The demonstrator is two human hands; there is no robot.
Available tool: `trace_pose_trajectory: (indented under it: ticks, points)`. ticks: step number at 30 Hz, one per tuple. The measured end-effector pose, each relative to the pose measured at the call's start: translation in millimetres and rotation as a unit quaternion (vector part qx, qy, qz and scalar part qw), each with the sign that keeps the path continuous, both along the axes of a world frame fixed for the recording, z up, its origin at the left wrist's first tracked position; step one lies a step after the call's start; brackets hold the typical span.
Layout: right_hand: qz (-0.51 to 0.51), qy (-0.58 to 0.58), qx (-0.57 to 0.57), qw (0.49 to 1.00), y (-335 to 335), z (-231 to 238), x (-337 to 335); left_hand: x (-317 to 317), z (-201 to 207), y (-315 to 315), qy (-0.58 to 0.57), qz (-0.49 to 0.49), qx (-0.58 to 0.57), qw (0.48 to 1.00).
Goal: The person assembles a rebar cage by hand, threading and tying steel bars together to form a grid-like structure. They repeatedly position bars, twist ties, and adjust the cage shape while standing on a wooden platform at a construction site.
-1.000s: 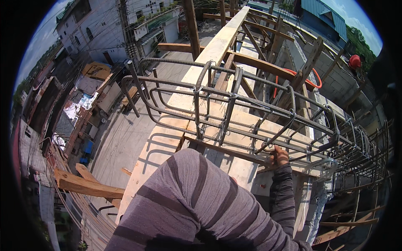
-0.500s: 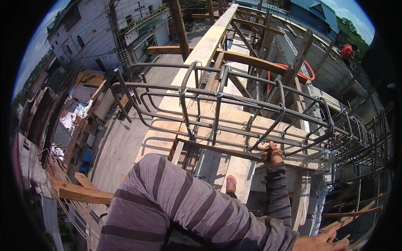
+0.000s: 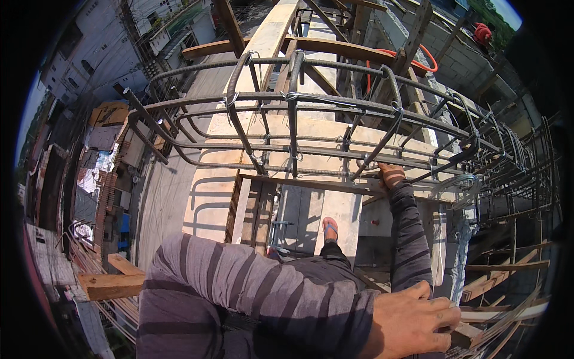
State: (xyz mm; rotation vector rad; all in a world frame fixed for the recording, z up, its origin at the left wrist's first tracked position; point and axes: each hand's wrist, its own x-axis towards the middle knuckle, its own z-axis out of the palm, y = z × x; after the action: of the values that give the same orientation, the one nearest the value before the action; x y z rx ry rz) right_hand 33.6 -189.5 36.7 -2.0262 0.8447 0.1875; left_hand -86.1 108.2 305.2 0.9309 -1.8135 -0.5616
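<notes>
A rebar cage (image 3: 293, 125), made of long ribbed bars with square stirrups tied on by wire, lies across in front of me above the wooden formwork. My right hand (image 3: 391, 175) reaches up to its lower near side. The fingers are closed around the bottom steel beside a stirrup (image 3: 388, 134); the fingertips are partly hidden. Across my body comes my left arm in a striped sleeve. At its end, my left hand (image 3: 412, 320) is low on the right, over my right arm, fingers loosely bent and apart, with nothing visible in them.
Pale plywood (image 3: 209, 203) and a long board (image 3: 272, 30) form the formwork. My sandalled foot (image 3: 329, 227) stands on a board far below. Loose tie wire (image 3: 457, 186) hangs by the cage at right. An orange hose (image 3: 427, 57) loops behind. The street (image 3: 161, 197) lies well below, left.
My left hand has moved up and leftward from the lower right edge. The view has shifted, so the cage appears higher; my right hand stays on it.
</notes>
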Motion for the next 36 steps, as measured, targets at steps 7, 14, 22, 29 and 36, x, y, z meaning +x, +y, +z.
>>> trace_pose_trajectory:
  ticks: [7, 14, 22, 29, 36]
  points:
    - [-0.056, -0.085, 0.135, 0.986, 55, 55, -65, 117, -82, 148, -0.287, 0.249, 0.439, 0.814]
    - [0.078, -0.249, 0.176, 0.949, 72, 186, -174, 139, -189, 205, -0.055, 0.540, 0.368, 0.755]
    - [-0.022, -0.501, -0.132, 0.855, -82, 383, -114, 138, -128, 132, -0.015, 0.588, 0.109, 0.801]
    - [0.096, -0.102, -0.477, 0.868, -241, 438, 82, 186, -26, 5, -0.241, 0.685, -0.074, 0.684]
    - [0.301, 0.117, -0.416, 0.850, -378, 313, 242, 208, -15, -61, -0.361, 0.790, 0.086, 0.488]
